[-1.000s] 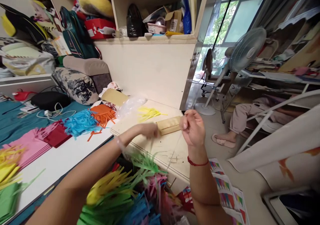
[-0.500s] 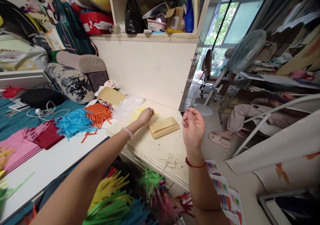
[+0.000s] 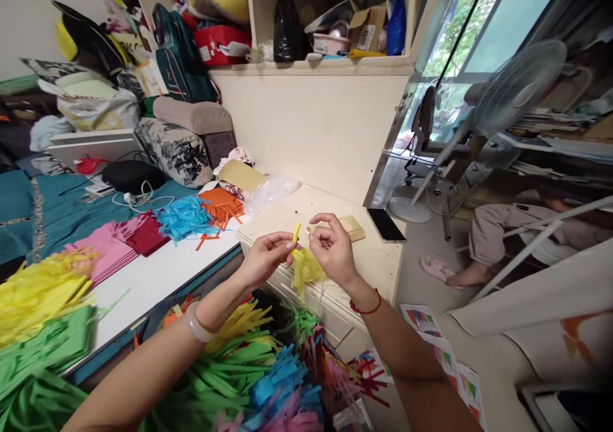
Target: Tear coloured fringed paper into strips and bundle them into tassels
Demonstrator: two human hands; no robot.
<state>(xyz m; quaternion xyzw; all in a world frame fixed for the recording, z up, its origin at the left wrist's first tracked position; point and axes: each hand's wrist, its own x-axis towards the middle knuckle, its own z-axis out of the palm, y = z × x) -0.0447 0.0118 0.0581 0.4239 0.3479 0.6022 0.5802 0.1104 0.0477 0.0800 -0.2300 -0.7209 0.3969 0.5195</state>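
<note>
A yellow tissue-paper tassel [image 3: 306,267] hangs by its twisted top from my left hand [image 3: 269,256], whose thumb and fingers pinch it. Its cut strips droop over the front edge of the cream cabinet top [image 3: 275,220]. Close to the tassel's top, on the right, my right hand [image 3: 334,248] is closed in a pinch. A tiny brownish thing shows by its fingertips, too small to name. Behind that hand lies a tan paper envelope [image 3: 353,228], partly hidden.
A black phone [image 3: 385,225] lies at the cabinet's right edge. Blue fringed paper [image 3: 184,218], orange fringe [image 3: 220,206] and pink sheets [image 3: 108,246] line the white board at left. Green fringes [image 3: 211,374] hang below me. A seated person's leg [image 3: 493,234] and a fan [image 3: 522,87] are at right.
My left hand has come back from the cabinet top, bringing the yellow tassel. My right hand has moved left beside it. The view has shifted, and the phone now shows.
</note>
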